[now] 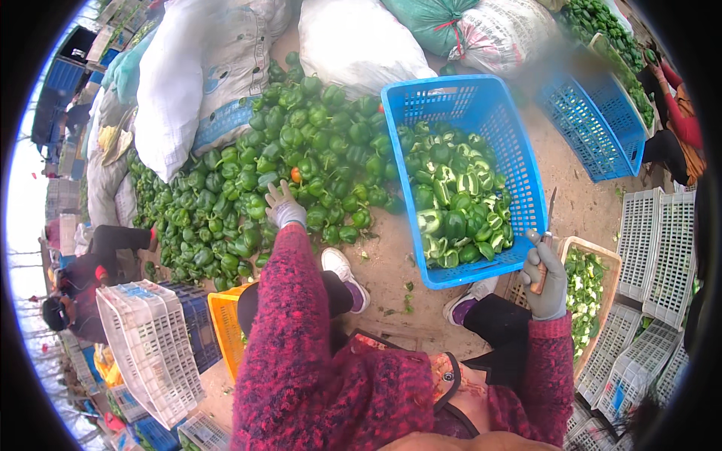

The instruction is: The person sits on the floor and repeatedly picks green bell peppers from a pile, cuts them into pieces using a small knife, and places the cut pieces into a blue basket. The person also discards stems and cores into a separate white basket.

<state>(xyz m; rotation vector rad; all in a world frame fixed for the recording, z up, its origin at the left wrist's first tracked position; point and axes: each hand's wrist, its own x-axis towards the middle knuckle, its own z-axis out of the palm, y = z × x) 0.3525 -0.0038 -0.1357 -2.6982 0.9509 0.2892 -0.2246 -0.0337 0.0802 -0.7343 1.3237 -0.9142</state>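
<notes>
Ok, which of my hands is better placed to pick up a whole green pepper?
Probably your left hand: it's spread open at the pepper pile, while your right hand holds a knife beside the blue crate.

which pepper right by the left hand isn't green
The orange-red bell pepper just above and right of the gloved left hand; its colour stands out from the green bell peppers around it.

Bulging white sack [357,41], green sack [427,16] beside it, pale crates [641,237] at right, co-worker [81,289] at left
</notes>
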